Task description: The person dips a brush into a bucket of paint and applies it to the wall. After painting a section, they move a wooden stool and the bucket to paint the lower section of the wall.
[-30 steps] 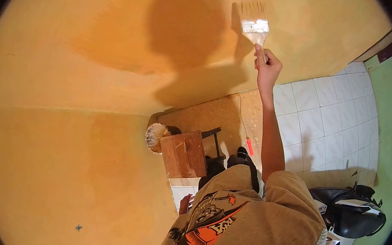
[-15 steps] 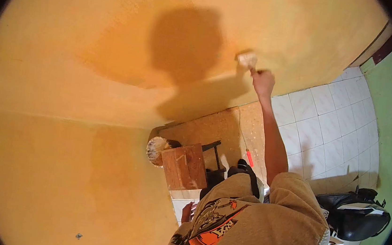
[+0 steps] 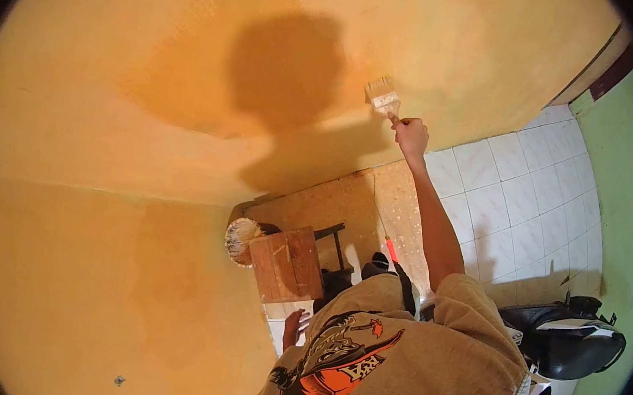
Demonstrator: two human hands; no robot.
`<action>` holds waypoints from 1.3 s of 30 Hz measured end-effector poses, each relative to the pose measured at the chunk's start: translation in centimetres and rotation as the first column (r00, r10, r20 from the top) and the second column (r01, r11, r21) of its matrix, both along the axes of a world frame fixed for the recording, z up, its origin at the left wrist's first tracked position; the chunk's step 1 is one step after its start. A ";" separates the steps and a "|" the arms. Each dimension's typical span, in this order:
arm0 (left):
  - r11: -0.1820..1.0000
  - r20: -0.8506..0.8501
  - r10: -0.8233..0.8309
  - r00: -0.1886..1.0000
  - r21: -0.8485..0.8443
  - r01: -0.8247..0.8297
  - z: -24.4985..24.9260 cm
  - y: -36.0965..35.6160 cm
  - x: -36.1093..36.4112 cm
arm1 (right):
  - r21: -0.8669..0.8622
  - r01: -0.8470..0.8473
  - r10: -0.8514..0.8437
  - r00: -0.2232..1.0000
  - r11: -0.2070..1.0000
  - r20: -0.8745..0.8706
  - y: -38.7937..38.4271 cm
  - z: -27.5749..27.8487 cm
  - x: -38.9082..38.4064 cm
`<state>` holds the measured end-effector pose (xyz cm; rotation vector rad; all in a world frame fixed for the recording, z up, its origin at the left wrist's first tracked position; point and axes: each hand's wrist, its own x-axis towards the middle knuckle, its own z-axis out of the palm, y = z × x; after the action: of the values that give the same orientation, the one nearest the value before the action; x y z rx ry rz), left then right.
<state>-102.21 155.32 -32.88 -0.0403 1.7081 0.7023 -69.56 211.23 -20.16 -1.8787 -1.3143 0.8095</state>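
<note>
"Paintbrush first: where is it sitting?"

"It's resting in the right hand, which is closing around the handle, with the bristles pointing away, up and a little left in the view. They're lying close against the yellow-orange wall, though I can't tell whether they're touching."

"And what is the left hand doing?"

"It's hanging low beside the brown shirt (the one carrying an orange and black print). I can't tell how far it's opening or whether it's holding anything."

"What is lying nearest to that one?"

"A wooden board is sitting just above it in the view, with dark legs showing at its right. A round container is standing at the board's left, and its mouth is showing whitish smears."

"What about the wall?"

"A darker orange patch is spreading left of the paintbrush, and a head-shaped shadow is falling over part of it."

"And farther out?"

"A red-handled tool is lying on the speckled floor strip, near a dark-covered foot. Pale tiles are stretching right toward a green wall, and a black and white object is standing at the lower right."
</note>
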 end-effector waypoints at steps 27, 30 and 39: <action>0.991 -0.028 0.057 0.998 -0.118 -0.060 -5.4 -10.4 0.7 | 0.175 -0.027 0.002 0.990 0.984 0.140 0.1 -6.2 1.1; 0.992 0.045 0.092 0.995 -0.089 -0.088 -11.0 -14.2 -1.0 | 0.358 0.041 0.026 0.983 0.933 -0.180 -0.5 7.8 0.7; 0.997 -0.068 0.055 0.996 -0.059 -0.059 -2.1 -5.9 1.3 | 0.293 0.056 0.034 0.954 0.955 -0.296 -0.1 -0.1 -0.4</action>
<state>-100.89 149.39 -35.00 -0.1097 1.7982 0.7001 -69.93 211.14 -20.25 -1.4612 -1.1610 0.8029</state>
